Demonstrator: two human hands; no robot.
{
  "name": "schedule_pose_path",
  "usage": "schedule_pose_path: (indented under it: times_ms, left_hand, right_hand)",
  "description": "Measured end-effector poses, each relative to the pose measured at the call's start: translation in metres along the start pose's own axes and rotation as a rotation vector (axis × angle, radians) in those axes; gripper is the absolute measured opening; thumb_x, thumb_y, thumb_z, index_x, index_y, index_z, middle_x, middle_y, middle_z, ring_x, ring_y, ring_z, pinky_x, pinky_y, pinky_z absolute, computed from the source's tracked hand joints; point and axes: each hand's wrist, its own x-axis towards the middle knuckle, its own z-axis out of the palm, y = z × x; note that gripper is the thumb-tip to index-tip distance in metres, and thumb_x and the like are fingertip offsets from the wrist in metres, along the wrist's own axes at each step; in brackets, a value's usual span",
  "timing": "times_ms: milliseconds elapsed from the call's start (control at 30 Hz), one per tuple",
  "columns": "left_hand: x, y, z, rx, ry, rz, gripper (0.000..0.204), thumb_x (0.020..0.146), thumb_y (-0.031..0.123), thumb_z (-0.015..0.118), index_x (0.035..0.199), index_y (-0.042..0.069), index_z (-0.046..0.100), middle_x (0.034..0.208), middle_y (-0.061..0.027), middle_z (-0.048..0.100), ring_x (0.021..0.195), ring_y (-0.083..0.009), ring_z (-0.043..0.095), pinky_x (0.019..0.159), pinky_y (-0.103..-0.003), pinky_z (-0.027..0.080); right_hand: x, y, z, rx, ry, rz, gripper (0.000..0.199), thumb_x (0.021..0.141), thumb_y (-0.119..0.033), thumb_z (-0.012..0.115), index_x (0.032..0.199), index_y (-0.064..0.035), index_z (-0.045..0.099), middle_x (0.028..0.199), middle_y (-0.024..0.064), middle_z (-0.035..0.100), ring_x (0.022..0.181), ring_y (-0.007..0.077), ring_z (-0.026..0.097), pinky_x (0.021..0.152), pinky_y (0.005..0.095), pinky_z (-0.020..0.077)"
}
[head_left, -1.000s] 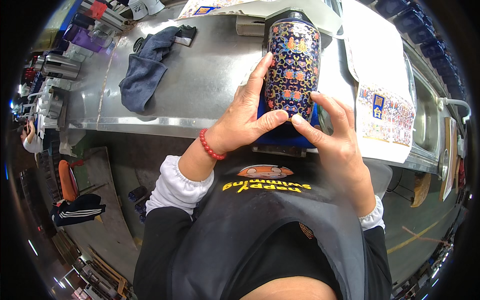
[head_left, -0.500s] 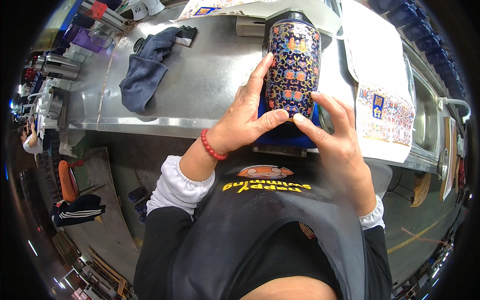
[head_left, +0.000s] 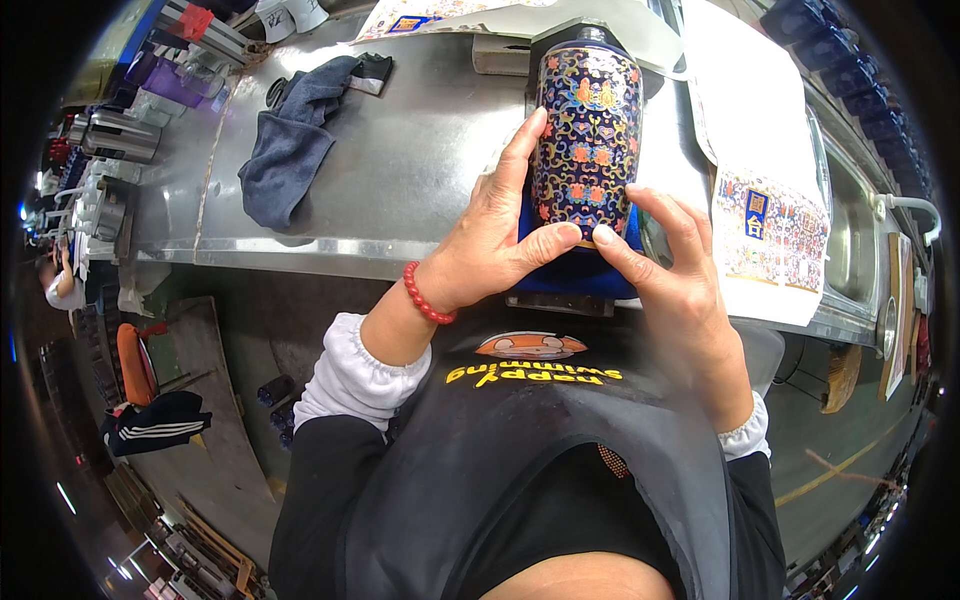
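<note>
A dark blue bottle [head_left: 588,135], covered in a colourful floral pattern, lies with its neck [head_left: 592,33] pointing away from me. Beneath its near end is a blue padded support [head_left: 570,278]. My left hand [head_left: 490,225], with a red bead bracelet [head_left: 425,293] at the wrist, grips the bottle's left side; its index finger runs up along the side and its thumb presses near the base. On the right, my right hand [head_left: 680,270] has its fingertips against the lower side and its thumb at the base. The two thumb tips are close together. Some left fingers are hidden.
A grey-blue cloth [head_left: 290,140] lies on the metal table [head_left: 410,130] to the left. Printed patterned sheets [head_left: 770,235] lie to the right, before a sink [head_left: 850,230] with a tap [head_left: 910,208]. Several dark blue bottles [head_left: 860,90] line the far right.
Both thumbs have shifted slightly to the right along the base. My right fingertips have moved a little to the right too. The bottle stays in nearly the same place.
</note>
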Motion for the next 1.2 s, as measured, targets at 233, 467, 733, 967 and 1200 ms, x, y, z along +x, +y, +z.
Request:
schedule_pose_path:
  times_ms: [233,467,733,967,1200]
  left_hand:
    - [-0.004,-0.001,0.004,0.009,0.022,-0.027,0.099,0.095,0.043,0.072,0.164,0.001,0.014,0.162,-0.0257,0.031,0.147,-0.0405,0.036,0.122,-0.048,0.025]
    - [-0.005,-0.001,0.005,-0.016,0.024,-0.049,0.099,0.095,0.044,0.072,0.164,0.001,0.014,0.163,-0.0249,0.031,0.147,-0.0401,0.035,0.122,-0.048,0.025]
    - [-0.004,0.000,0.004,-0.016,0.016,-0.041,0.099,0.096,0.046,0.070,0.164,0.002,0.014,0.164,-0.0243,0.030,0.148,-0.0398,0.034,0.122,-0.049,0.025]
    - [-0.006,-0.004,0.004,-0.012,0.011,-0.055,0.099,0.096,0.047,0.070,0.164,0.001,0.014,0.164,-0.0246,0.030,0.147,-0.0402,0.035,0.122,-0.048,0.025]
    - [-0.015,0.018,0.006,0.292,0.186,0.124,0.089,0.098,0.055,0.062,0.161,0.002,0.028,0.157,-0.0225,0.042,0.145,-0.0390,0.037,0.123,-0.056,0.016]
  right_hand:
    - [0.000,-0.002,0.001,-0.021,0.009,0.002,0.055,0.079,0.001,0.066,0.128,-0.0223,0.074,0.142,0.0140,0.055,0.124,0.0379,0.054,0.105,0.0470,0.0474]
    - [0.000,-0.001,0.002,-0.029,0.024,-0.012,0.054,0.079,0.000,0.066,0.128,-0.0221,0.073,0.142,0.0140,0.056,0.124,0.0371,0.054,0.104,0.0466,0.0475]
    - [-0.004,-0.003,0.006,-0.038,0.046,-0.037,0.054,0.079,-0.002,0.066,0.129,-0.0220,0.073,0.142,0.0144,0.056,0.122,0.0367,0.055,0.103,0.0461,0.0483]
    - [-0.004,-0.005,0.006,-0.038,0.027,-0.006,0.050,0.080,-0.002,0.069,0.126,-0.0213,0.074,0.142,0.0146,0.055,0.124,0.0367,0.054,0.105,0.0460,0.0477]
    - [-0.005,-0.003,0.007,-0.018,0.052,-0.019,0.057,0.077,0.005,0.068,0.130,-0.0150,0.071,0.141,0.0160,0.057,0.123,0.0382,0.055,0.105,0.0470,0.0474]
